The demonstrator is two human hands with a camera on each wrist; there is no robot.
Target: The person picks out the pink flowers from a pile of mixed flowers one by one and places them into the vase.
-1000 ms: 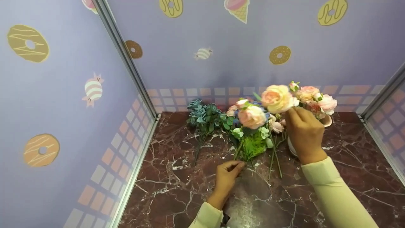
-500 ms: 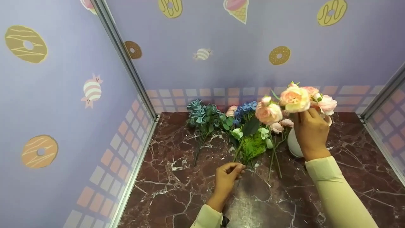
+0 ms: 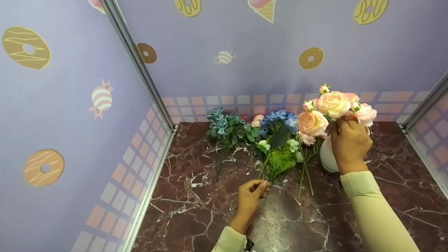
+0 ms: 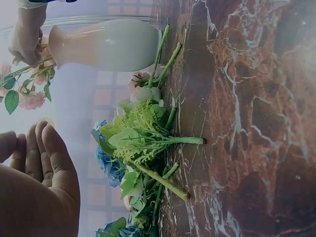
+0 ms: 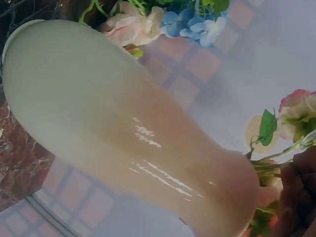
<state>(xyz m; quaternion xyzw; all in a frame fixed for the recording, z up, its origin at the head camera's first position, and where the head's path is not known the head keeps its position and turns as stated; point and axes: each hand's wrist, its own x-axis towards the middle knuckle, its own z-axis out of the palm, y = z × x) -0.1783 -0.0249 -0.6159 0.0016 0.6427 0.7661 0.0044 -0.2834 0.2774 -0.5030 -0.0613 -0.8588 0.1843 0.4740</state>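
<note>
My right hand point(image 3: 351, 145) grips the stems of pale pink-yellow roses point(image 3: 313, 124) at the mouth of a tall white-to-pink vase point(image 3: 329, 157). In the right wrist view, stems pass over the rim of the vase point(image 5: 113, 108), and the fingers point(image 5: 301, 192) are partly cut off by the frame edge. Other pink blooms point(image 3: 365, 113) stand at the vase top. Low over the table, my left hand point(image 3: 250, 196) has loosely bent fingers and holds nothing in the left wrist view. Nearest to it lies a feathery green sprig point(image 3: 281, 161).
Blue hydrangeas point(image 3: 278, 120) and a teal bunch point(image 3: 220, 126) lie towards the back of the dark red marbled table point(image 3: 182, 217). Loose stems point(image 3: 308, 178) lie just left of the vase. Patterned walls point(image 3: 189, 70) enclose the back and sides.
My right hand has carried the roses rightwards to the vase mouth and lowered them a little, uncovering the blue flowers. My left hand has barely moved.
</note>
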